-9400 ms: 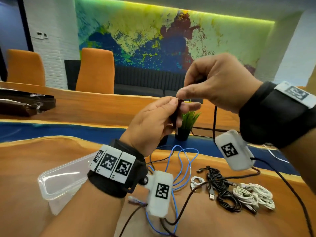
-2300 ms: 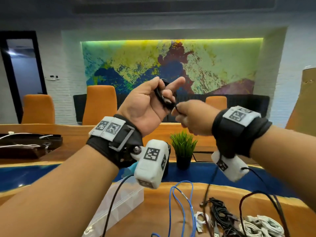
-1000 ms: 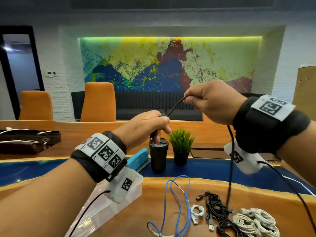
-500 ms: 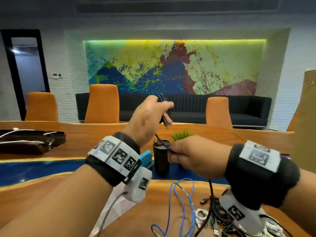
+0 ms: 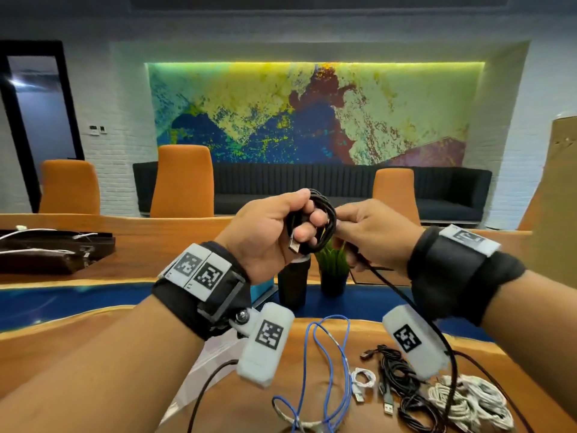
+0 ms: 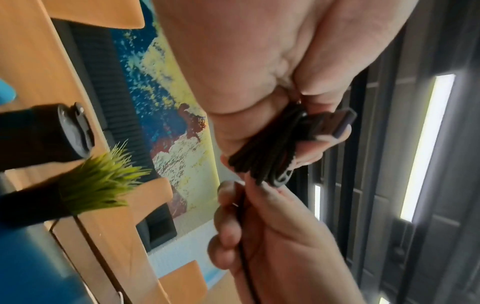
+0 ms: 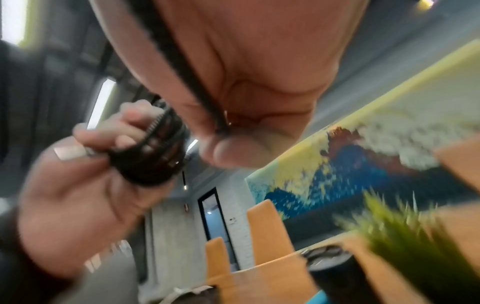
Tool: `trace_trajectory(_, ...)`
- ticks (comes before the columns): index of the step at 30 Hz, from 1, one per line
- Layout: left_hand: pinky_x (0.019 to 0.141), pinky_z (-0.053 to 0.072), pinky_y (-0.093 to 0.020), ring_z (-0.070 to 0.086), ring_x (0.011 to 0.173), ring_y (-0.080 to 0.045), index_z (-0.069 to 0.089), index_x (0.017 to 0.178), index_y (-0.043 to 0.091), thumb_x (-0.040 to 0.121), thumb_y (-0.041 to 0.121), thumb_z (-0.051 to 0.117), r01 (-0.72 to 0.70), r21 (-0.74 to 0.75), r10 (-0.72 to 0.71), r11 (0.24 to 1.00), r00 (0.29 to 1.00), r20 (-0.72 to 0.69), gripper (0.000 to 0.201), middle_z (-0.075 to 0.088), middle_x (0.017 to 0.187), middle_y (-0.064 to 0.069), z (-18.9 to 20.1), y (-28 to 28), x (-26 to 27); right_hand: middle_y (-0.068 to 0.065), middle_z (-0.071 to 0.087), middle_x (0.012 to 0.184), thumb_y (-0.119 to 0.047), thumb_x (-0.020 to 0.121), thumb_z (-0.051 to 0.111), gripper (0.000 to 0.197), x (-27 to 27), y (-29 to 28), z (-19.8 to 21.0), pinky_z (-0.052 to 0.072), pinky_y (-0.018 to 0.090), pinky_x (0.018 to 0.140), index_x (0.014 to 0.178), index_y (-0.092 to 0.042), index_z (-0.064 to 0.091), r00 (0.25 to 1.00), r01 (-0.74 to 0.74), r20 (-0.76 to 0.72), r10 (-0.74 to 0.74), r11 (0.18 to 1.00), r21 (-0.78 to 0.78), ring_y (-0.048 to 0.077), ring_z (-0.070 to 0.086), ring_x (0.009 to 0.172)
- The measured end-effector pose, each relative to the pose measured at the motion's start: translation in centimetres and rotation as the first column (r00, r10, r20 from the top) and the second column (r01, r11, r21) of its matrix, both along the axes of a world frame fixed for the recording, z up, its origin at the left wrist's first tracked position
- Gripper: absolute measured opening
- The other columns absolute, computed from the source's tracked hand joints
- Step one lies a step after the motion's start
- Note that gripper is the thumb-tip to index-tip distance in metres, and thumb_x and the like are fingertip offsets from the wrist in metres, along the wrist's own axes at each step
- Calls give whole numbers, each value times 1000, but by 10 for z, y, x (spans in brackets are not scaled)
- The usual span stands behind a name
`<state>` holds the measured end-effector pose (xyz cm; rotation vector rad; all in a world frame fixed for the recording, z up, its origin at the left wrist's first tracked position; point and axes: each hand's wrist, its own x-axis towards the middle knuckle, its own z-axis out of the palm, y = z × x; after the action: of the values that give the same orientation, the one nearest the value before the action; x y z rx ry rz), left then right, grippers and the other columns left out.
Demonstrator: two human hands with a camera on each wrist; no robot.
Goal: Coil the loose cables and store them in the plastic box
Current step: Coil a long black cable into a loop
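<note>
Fingers (image 5: 307, 228) of your left hand (image 5: 265, 232) curl round the coiled black USB cable (image 5: 324, 223), held above the counter (image 5: 62, 348), its plug (image 5: 293, 245) pointing down toward you. Your right hand (image 5: 371, 235) pinches the loose tail, which drops toward the black cables (image 5: 402, 379) and white cables (image 5: 468, 401). A blue cable (image 5: 324, 370) and the plastic box (image 5: 215, 351) lie below your wrists; a potted plant (image 5: 332, 270) and black tumbler (image 5: 292, 285) stand behind.

Both my forearms are bare, no sleeves. L wrist: wide black strap (image 5: 199, 295) w/ a grey buckle frame & a round metal screw; two white square-code tags (image 5: 198, 270) on top. A white rounded cam pod (image 5: 265, 342) w/ a black code hangs at 5 o'clock of it, thin dark cable (image 5: 203, 392) running off. R wrist: black strap (image 5: 449, 270), one white tag (image 5: 465, 239), a similar white pod (image 5: 412, 342) at 7 o'clock.
</note>
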<state>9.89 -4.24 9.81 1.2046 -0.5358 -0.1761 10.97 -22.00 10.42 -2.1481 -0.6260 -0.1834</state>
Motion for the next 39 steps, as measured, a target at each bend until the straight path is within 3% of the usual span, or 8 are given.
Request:
trace_trajectory(5, 60, 40, -25, 39, 47, -7, 50, 82, 12, 106, 24, 35, -51, 13, 50, 999, 997, 50, 31, 52, 73, -2, 1, -1, 4, 2, 64, 90, -12, 91, 46, 33, -4, -7, 16, 45, 21, 47, 117, -11, 66, 870, -221, -282, 404, 831, 510, 11, 53, 63)
trace_trajectory(12, 56, 44, -22, 50, 57, -11, 57, 86, 9, 106, 24, 40, -177, 183, 148, 967, 976, 161, 31, 56, 74, -4, -3, -5, 3, -3, 56, 65, -19, 100, 52, 18, -1, 3, 8, 35, 20, 42, 94, -7, 62, 992, -102, 96, 86, 981, 168, 5, 41, 48)
trace_trajectory(16, 57, 46, -21, 53, 67, -17, 64, 97, 1, 104, 25, 47, -402, 282, 313, 871, 897, 312, 30, 60, 73, -5, -13, -9, 7, -7, 56, 70, -26, 99, 53, 16, 9, 1, -2, 38, 26, 57, 94, -14, 62, 919, 123, 386, -83, 989, -79, 6, 49, 60)
trace_trajectory(21, 71, 41, -30, 49, 84, -24, 66, 109, 3, 100, 31, 53, -281, 255, 247, 925, 956, 158, 32, 63, 80, 1, -26, -5, 12, 3, 65, 86, -24, 100, 50, 19, 16, 0, -12, 50, 43, 76, 102, -13, 65, 875, 165, 460, -149, 986, 4, 20, 59, 82)
trace_trajectory(25, 72, 44, -25, 56, 81, -17, 63, 94, 11, 93, 23, 53, -131, 1, 130, 991, 987, 89, 15, 62, 74, 2, -42, -5, 7, -11, 59, 72, -24, 98, 53, 15, 20, 3, -19, 45, 28, 61, 96, -19, 67, 934, -11, 356, -34, 992, 123, 3, 54, 65)
trace_trajectory(28, 79, 48, -28, 58, 78, -16, 62, 92, 9, 89, 20, 52, -72, -157, 88, 985, 992, 95, 15, 61, 73, -1, -55, -8, 9, 1, 61, 77, -31, 91, 55, 16, 24, 7, -26, 51, 36, 64, 92, -22, 68, 973, -141, 214, 86, 956, 257, 23, 58, 73)
trace_trajectory(34, 70, 52, -22, 59, 70, -13, 59, 96, 8, 102, 12, 41, -138, -182, 154, 974, 985, 77, 19, 59, 74, -1, -69, -7, 19, 11, 59, 81, -28, 101, 49, 19, 22, 6, -33, 21, 23, 42, 93, -14, 60, 972, -199, -52, 229, 921, 335, 25, 39, 55)
trace_trajectory(39, 65, 53, -21, 60, 69, -10, 61, 93, 9, 104, 12, 42, -225, -189, 239, 956, 969, 58, 23, 64, 79, -3, -79, -7, 24, 7, 52, 63, -20, 91, 65, 12, 22, 16, -50, 24, 18, 37, 87, -15, 56, 984, -140, -67, 168, 942, 305, 9, 31, 40)
